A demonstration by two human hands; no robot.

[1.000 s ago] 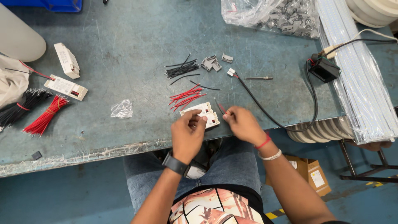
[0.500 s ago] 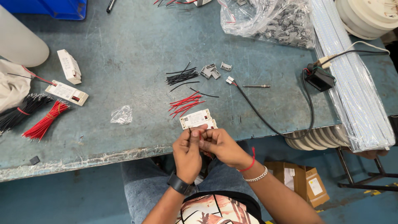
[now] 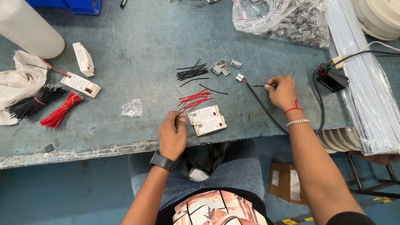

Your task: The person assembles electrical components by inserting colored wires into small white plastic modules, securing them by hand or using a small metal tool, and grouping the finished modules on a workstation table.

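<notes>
Two white rectangular modules (image 3: 207, 120) lie side by side near the table's front edge. My left hand (image 3: 173, 135) is beside them, its fingertips pinched at the left end of the upper module. My right hand (image 3: 283, 91) is out to the right and closes its fingers on a thin dark tool (image 3: 259, 85) lying on the table. Loose red wires (image 3: 195, 99) lie just behind the modules, and black wires (image 3: 189, 73) lie further back. A white connector (image 3: 239, 77) on a black cable (image 3: 264, 108) sits left of my right hand.
Grey clips (image 3: 221, 68) lie mid-table. A bag of grey parts (image 3: 287, 18) is at the back right, with a black box (image 3: 331, 77) and wrapped strips (image 3: 366, 83) on the right. On the left are wire bundles (image 3: 41, 108), two white modules (image 3: 81, 84), a cloth (image 3: 16, 83) and a white cylinder (image 3: 25, 29).
My right hand left the modules and moved right and back to the thin tool. The modules now rest on the table, and my left hand stays at their left end.
</notes>
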